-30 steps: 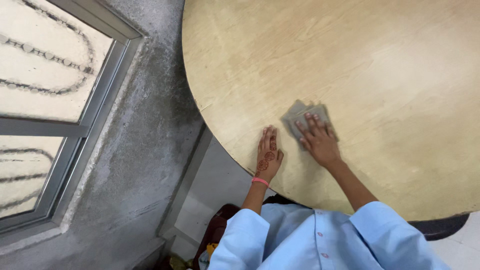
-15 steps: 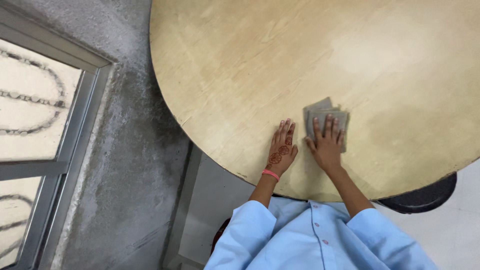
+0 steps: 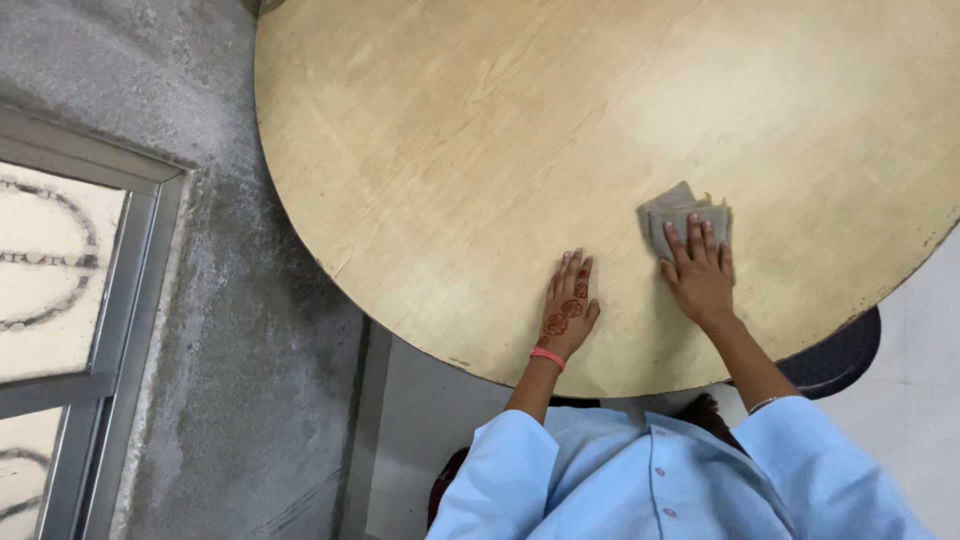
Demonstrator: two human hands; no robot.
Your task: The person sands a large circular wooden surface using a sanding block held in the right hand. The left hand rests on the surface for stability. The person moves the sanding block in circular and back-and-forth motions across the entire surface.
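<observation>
Since the earlier frame, right hand [image 3: 700, 275] and folded grey-green cloth [image 3: 685, 215] have slid toward the right edge of the round tan wooden surface [image 3: 450, 150]. Fingers flat, spread, pressing on the cloth's near half, no pinch. Left hand [image 3: 568, 308] flat, fingers together, near the front edge. Risk: loose folds could bunch or slip out under palm pressure alone.

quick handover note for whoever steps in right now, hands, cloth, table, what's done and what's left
Left hand: flat on the round wooden table near its edge, fingers spread, holding nothing.
Right hand: pressing down on a folded grey cloth, fingers on top of it.
Done: cannot tell how much has been wiped; the surface shows no clear wet trail.
Left: judging by the cloth's spot near the edge, probably most of the tabletop.
</observation>
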